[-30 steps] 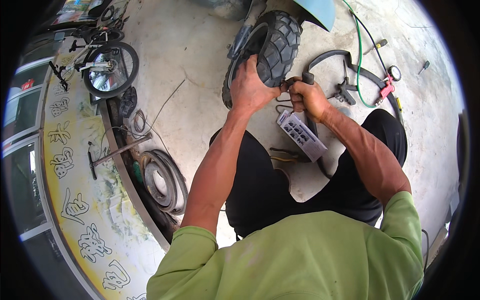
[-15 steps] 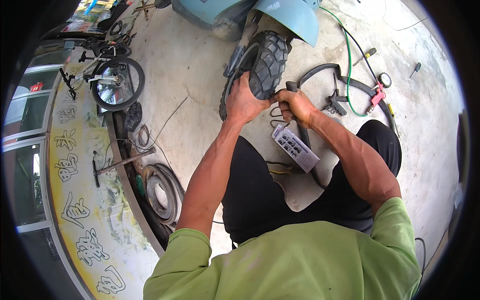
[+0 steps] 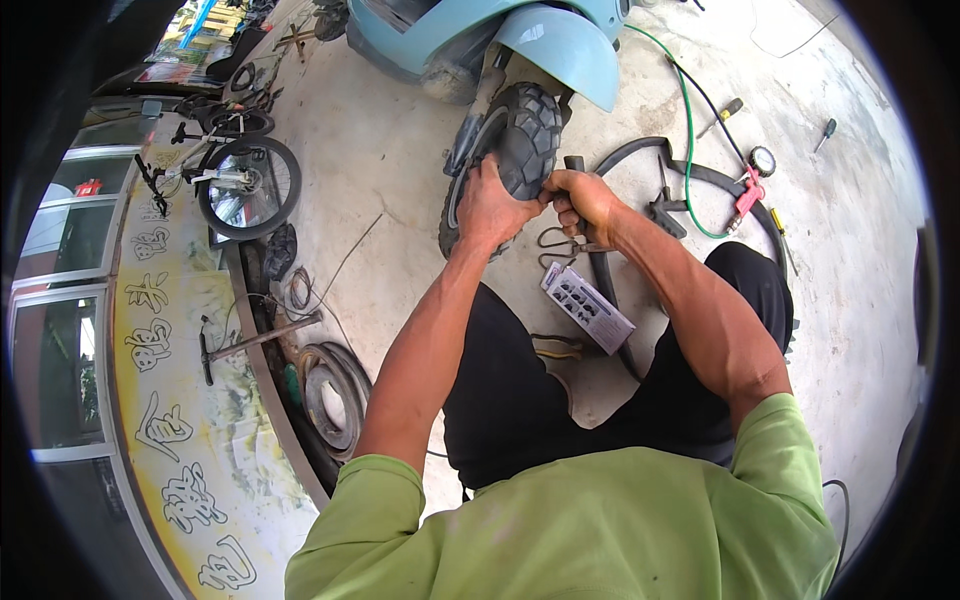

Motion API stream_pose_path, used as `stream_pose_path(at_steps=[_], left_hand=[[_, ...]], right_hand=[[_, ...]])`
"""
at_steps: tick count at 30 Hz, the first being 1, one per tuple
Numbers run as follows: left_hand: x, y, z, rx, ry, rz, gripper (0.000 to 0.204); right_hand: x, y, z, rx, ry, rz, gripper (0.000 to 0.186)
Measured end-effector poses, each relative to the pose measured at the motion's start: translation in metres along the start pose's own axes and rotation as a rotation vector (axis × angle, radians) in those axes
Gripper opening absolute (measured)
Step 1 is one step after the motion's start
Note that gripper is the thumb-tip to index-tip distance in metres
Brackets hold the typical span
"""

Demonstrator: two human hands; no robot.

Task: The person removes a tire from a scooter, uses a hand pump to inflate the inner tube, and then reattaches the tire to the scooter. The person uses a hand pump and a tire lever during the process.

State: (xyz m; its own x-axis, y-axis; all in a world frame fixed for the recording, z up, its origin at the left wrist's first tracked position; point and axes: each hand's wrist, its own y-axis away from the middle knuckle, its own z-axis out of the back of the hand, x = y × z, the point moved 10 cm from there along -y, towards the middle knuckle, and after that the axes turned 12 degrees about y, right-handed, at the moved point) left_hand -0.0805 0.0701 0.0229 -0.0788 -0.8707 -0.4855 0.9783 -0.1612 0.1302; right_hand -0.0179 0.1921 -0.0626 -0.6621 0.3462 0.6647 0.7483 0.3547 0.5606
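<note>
The scooter's knobby black tyre point(image 3: 528, 140) sits under a pale blue front fender point(image 3: 562, 50). My left hand point(image 3: 490, 205) grips its near side, fingers at the rim and thumb towards my right hand. Closed around a dark-handled tool point(image 3: 574, 163), my right hand point(image 3: 585, 203) meets the left thumb at the tread. The tool's working end is hidden by my fingers. Below my right hand, a printed white box point(image 3: 588, 308) lies near a dark rubber strip point(image 3: 605, 275) and a bent cord loop point(image 3: 552, 240).
On the right lie a pressure gauge point(image 3: 762, 160) with a red inflator body point(image 3: 748, 195), a green hose point(image 3: 689, 130) and screwdrivers point(image 3: 826, 134). To the left are a bicycle point(image 3: 248, 188), a T-handled bar point(image 3: 262, 338) and coiled tyres point(image 3: 335, 400) beside a painted board point(image 3: 150, 430).
The view has shifted slightly, showing more of the scooter. Both hands keep their holds at the tyre, and the tool's handle sits at a slightly different angle.
</note>
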Motion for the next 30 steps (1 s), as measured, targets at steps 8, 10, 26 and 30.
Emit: stream_pose_path(at_steps=[8,10,26,30], left_hand=[[0.006,-0.003,0.007,0.044,-0.018,-0.021,0.111],[0.002,-0.003,0.005,0.046,-0.008,-0.023,0.107],[0.012,-0.03,0.022,0.17,0.196,-0.03,0.094],[-0.018,-0.027,0.013,0.259,0.168,0.025,0.101]], right_hand=[[0.006,0.001,-0.006,0.001,0.082,-0.003,0.022],[0.01,0.002,-0.005,0.025,0.106,0.021,0.022],[0.054,-0.001,-0.03,0.159,0.362,0.208,0.038],[0.064,-0.002,-0.014,0.092,0.304,0.256,0.04]])
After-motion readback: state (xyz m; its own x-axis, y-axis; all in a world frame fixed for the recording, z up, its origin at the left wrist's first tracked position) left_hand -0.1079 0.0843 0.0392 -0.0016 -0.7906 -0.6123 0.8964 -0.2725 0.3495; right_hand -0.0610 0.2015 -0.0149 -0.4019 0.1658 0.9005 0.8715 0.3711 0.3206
